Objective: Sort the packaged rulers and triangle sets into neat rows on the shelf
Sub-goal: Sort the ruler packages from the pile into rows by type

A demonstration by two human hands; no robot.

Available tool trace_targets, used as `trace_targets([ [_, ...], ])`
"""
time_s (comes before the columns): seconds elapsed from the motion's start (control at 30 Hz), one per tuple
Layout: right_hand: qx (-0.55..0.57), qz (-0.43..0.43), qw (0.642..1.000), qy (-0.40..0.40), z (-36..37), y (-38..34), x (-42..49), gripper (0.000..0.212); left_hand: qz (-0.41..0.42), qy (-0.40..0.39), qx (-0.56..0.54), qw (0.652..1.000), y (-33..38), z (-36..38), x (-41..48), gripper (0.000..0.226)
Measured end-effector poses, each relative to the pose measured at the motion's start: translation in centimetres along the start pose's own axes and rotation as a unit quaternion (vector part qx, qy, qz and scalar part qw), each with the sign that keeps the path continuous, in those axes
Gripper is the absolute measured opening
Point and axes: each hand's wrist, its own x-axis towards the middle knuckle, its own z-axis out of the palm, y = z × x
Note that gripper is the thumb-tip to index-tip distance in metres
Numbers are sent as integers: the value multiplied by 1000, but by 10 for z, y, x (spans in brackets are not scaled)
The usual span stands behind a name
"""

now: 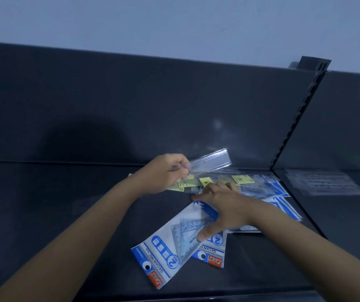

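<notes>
A triangle pack (pixel 170 243) is lying askew on the shelf (pixel 65 214), overlapping a second pack (pixel 211 251) on its right, and both seem to be waiting for sorting. Just behind it the right hand (pixel 222 205) is reaching in palm down, fingers spread wide, thumb pressing the pack, probably steadying the heap. Farther behind the pack, the left hand (pixel 163 175) is pinching one end of a clear ruler (pixel 209 162), holding it above the yellow-labelled rulers (pixel 242 179), likely to separate the kinds.

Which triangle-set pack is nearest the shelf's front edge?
The diagonal front-left pack, red corner frontmost; the other packs lie farther back, to its right.
</notes>
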Motion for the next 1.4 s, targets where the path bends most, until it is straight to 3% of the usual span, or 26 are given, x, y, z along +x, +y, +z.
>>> trace_targets([
  [0.17,65,37,997,3,0,-11,-5,73,28,-9,-26,999,-10,-1,7,9],
  [0.4,146,228,962,-22,-8,-30,-2,116,50,-51,-9,997,-12,5,22,11],
  [0.47,172,267,947,-39,-10,-34,0,109,58,-59,-4,997,-11,8,24,10],
  [0.53,198,281,938,-48,-12,-34,3,84,65,-68,3,996,-10,10,27,9],
  [0.6,228,274,934,-33,-12,-33,2,56,71,-74,8,995,-8,11,28,9],
  [0.7,305,232,924,8,-11,-28,-12,55,66,-78,3,995,1,11,31,9],
  [0.8,472,167,863,69,-10,-14,-37,17,68,-80,-9,994,14,13,33,10],
  [0.93,588,152,780,153,-3,20,-82,25,73,-91,14,993,41,29,39,9],
  [1.03,646,161,729,162,8,50,-124,25,78,-87,27,993,65,57,46,10],
  [1.17,662,157,711,176,24,96,-184,35,76,-85,34,993,97,115,58,9],
  [1.4,645,168,708,232,45,193,-283,29,48,-79,63,994,141,229,96,12],
])
